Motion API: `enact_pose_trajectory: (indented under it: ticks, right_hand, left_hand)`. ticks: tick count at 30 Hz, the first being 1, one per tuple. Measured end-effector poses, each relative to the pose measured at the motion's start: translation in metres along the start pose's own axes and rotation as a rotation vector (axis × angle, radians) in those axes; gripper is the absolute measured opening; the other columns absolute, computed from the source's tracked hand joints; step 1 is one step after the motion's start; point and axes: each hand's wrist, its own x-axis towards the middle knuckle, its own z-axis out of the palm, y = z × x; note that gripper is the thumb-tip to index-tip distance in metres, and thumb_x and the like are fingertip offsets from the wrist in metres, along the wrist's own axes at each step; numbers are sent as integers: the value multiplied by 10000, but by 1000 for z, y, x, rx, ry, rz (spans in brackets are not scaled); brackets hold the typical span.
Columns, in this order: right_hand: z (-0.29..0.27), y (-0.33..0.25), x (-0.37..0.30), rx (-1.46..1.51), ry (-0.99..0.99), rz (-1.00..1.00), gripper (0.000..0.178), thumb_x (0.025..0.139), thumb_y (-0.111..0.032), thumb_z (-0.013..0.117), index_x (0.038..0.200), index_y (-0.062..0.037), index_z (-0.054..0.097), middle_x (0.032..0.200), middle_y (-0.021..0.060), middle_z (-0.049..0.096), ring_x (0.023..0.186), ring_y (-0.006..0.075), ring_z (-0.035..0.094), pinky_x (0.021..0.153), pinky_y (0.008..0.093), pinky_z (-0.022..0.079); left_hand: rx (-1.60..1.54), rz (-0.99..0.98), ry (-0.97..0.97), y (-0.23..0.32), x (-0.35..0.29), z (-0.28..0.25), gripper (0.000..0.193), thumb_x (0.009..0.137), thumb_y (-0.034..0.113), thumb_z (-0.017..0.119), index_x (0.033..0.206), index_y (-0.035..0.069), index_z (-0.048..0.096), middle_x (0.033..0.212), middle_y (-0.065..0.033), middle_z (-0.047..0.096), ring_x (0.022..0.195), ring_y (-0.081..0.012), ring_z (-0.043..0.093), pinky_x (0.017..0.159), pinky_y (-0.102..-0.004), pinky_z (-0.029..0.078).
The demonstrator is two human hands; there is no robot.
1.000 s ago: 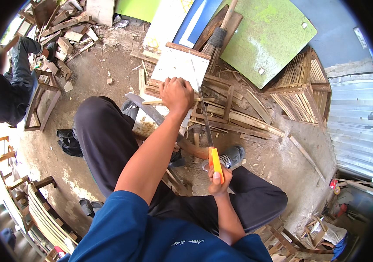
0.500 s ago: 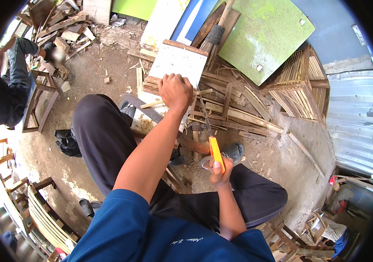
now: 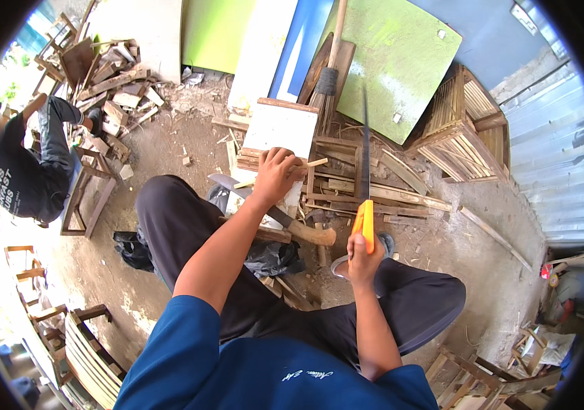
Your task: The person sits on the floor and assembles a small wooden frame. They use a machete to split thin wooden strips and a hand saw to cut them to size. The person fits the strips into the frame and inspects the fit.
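My left hand [image 3: 280,174] is closed over a thin wooden stick [image 3: 317,162], pinning it on a white board [image 3: 278,130] with wooden strips across it. The stick's ends poke out on both sides of the hand. In my right hand [image 3: 365,261] is a handsaw [image 3: 365,157], gripped by its orange handle. Its blade points away from me, to the right of the board and apart from the stick. Under my left forearm lies a machete [image 3: 312,234] with a wooden handle; my arm hides part of it.
Scrap wood [image 3: 374,195] lies right of the board. A broom [image 3: 329,82] leans near a green panel [image 3: 401,61]. Beyond stands a slatted wooden frame [image 3: 466,126]. A person [image 3: 25,157] sits at far left near a wood pile [image 3: 118,85]. A black plastic bag [image 3: 271,256] lies between my legs.
The handsaw has come away from the board's right edge and swung right, its blade now upright in view. My left hand stays on the stick. The view has shifted slightly.
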Motion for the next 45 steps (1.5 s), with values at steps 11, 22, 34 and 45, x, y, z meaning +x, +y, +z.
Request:
enact_pose_trajectory:
  ticks: [11, 22, 34, 45]
  right_hand:
    - [17, 42, 4, -109, -71, 459, 482, 938, -227, 773, 1289, 83, 659, 1017, 146, 763, 866, 203, 750, 633, 280, 577]
    - [26, 3, 26, -64, -296, 78, 157, 970, -27, 660, 1097, 35, 729, 997, 51, 750, 900, 110, 665, 788, 281, 551]
    - [38, 2, 185, 70, -243, 194, 222, 986, -124, 672, 1175, -7, 670, 1110, 129, 732, 998, 189, 683, 816, 353, 575]
    - [54, 61, 185, -75, -52, 221, 286, 1003, -219, 683, 1225, -40, 707, 1122, 79, 751, 946, 161, 691, 646, 311, 580]
  left_hand:
    - [-18, 13, -142, 10, 59, -96, 181, 929, 265, 742, 936, 84, 732, 872, -91, 723, 729, -324, 699, 654, -419, 552]
    - [-151, -127, 142, 29, 42, -173, 155, 885, 155, 803, 964, 41, 734, 853, -87, 712, 674, -222, 668, 607, -336, 527]
    - [-185, -173, -53, 3, 49, -182, 174, 880, 201, 798, 963, 67, 724, 877, -90, 715, 727, -275, 694, 660, -392, 550]
    - [-136, -136, -592, -10, -10, -86, 151, 897, 226, 721, 969, 93, 724, 999, -120, 723, 889, -348, 718, 785, -456, 567]
